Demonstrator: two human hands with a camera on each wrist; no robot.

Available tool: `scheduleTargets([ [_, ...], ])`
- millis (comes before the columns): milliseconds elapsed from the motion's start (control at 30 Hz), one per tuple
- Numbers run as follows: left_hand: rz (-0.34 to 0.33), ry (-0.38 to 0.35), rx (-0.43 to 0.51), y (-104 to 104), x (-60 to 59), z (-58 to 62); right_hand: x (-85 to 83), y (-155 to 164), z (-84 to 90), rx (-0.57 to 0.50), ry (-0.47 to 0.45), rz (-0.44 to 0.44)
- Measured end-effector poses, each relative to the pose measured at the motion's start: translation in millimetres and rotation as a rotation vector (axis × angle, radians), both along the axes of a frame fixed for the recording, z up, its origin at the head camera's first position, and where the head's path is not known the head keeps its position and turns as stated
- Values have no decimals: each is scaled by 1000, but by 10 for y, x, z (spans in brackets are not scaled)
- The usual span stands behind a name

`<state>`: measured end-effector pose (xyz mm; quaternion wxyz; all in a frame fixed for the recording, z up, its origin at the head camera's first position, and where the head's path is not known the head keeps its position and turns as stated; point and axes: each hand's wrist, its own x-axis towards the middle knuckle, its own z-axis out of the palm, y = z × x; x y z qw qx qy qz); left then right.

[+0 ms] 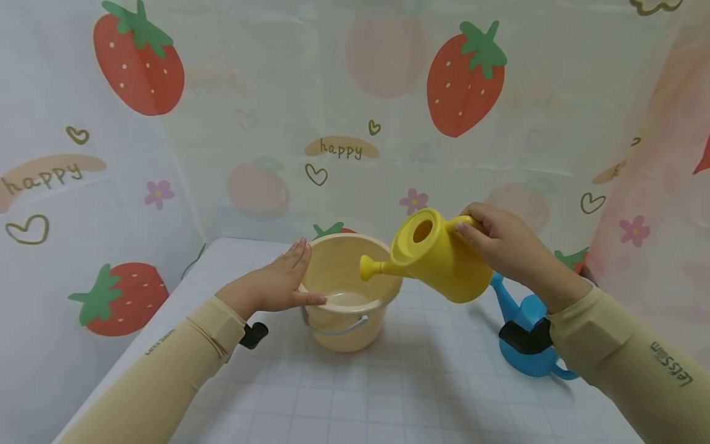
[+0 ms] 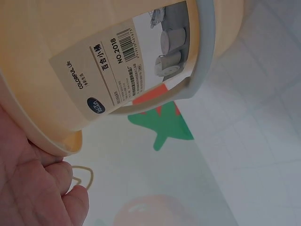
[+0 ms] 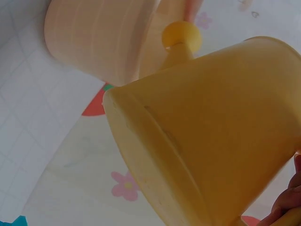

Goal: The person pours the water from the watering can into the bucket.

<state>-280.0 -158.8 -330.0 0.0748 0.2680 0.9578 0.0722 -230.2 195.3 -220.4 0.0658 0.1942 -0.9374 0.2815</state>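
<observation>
My right hand (image 1: 501,240) grips the handle of a yellow watering can (image 1: 452,262) in the head view. The can is tilted to the left in the air, its spout over the inside of a cream bucket (image 1: 346,333). In the right wrist view the can's underside fills much of the frame, and the spout head (image 3: 182,36) is near the bucket (image 3: 96,37). My left hand (image 1: 280,280) rests on the bucket's left rim, fingers straight and thumb spread along the front. The left wrist view shows the bucket's label (image 2: 113,63) and grey bail handle (image 2: 202,52). No water is visible.
A blue watering can (image 1: 529,357) stands on the table at the right, partly hidden behind my right wrist. The white gridded table (image 1: 355,401) meets a strawberry-printed curtain (image 1: 266,123) at the back and sides.
</observation>
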Motion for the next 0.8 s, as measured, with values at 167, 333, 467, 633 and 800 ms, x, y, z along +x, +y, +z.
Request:
scheduleTargets([
  [167, 1, 5, -7, 3, 5, 3, 5, -1, 9, 2, 7, 9],
  [333, -5, 21, -22, 12, 13, 19, -1, 4, 10, 7, 13, 10],
  [467, -9, 39, -36, 16, 5, 17, -4, 3, 8, 13, 7, 6],
  [633, -10, 48, -56, 22, -2, 24, -10, -2, 7, 19, 16, 6],
  [800, -11, 51, -62, 19, -3, 21, -18, -4, 6, 20, 22, 10],
])
